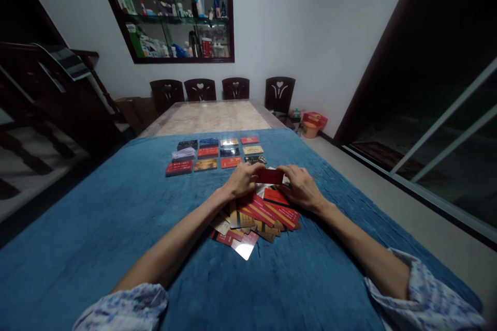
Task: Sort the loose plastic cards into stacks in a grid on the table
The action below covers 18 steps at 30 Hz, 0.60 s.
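Between my two hands a dark red card [269, 176] is held up on edge; whether it is one card or a small stack I cannot tell. My left hand [244, 178] pinches its left end, and my right hand [302, 185] grips the right end. Below them spreads a loose pile of cards [258, 212], red, orange, gold and white, overlapping at many angles. One pale shiny card [246, 245] sticks out at the near side. Beyond my hands stand neat stacks of cards [207, 152] in rows, red, gold, blue and black on top.
A blue cloth [128, 207] covers the near part of the long table, whose bare marbled top [209, 115] shows farther off. Dark wooden chairs [200, 89] line the far end. A wall cabinet [174, 18] holds bottles and a plush toy. Stair railings [42, 108] rise at left.
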Motion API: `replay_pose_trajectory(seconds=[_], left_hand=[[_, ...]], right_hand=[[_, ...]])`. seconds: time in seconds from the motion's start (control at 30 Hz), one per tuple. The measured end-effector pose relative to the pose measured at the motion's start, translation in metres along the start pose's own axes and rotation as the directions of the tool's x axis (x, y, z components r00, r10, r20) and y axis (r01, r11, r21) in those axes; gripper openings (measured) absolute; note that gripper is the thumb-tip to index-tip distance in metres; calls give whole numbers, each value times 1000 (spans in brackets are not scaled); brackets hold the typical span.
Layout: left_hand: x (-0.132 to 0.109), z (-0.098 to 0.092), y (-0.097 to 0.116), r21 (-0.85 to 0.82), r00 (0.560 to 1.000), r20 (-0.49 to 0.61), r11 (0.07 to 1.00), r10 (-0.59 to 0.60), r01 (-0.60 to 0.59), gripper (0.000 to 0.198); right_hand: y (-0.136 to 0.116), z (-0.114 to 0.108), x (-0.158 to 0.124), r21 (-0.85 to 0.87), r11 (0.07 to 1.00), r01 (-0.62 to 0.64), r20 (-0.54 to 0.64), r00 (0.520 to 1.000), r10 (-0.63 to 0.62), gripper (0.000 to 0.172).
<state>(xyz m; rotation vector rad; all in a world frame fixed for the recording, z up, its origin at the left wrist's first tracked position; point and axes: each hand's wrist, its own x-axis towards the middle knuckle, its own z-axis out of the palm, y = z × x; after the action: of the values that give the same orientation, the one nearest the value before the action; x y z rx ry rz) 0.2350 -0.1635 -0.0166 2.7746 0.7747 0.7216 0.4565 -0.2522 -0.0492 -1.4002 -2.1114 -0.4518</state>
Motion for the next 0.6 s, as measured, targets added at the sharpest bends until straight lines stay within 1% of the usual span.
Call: replay_pose_trajectory(seconds=[0.2,0.3,0.47,0.6], left_hand=[[1,-5,0,-70,1000,-11,998,5,-6,44],[1,-5,-1,-73,1000,-19,997,9,-10,45],[1,-5,-2,0,999,-32,1000,18,-18,48],[1,-7,0,56,995,-41,995,88,-86,50]], right_hand=[[-5,-1,4,-74,997,-7,8,1000,7,37],[-7,0,5,-125,992,-3,-29,1000,-1,36],[-10,0,7,-215,976,5,-119,992,-32,35],[-12,-5,8,-248,969,-20,-148,989,-17,35]])
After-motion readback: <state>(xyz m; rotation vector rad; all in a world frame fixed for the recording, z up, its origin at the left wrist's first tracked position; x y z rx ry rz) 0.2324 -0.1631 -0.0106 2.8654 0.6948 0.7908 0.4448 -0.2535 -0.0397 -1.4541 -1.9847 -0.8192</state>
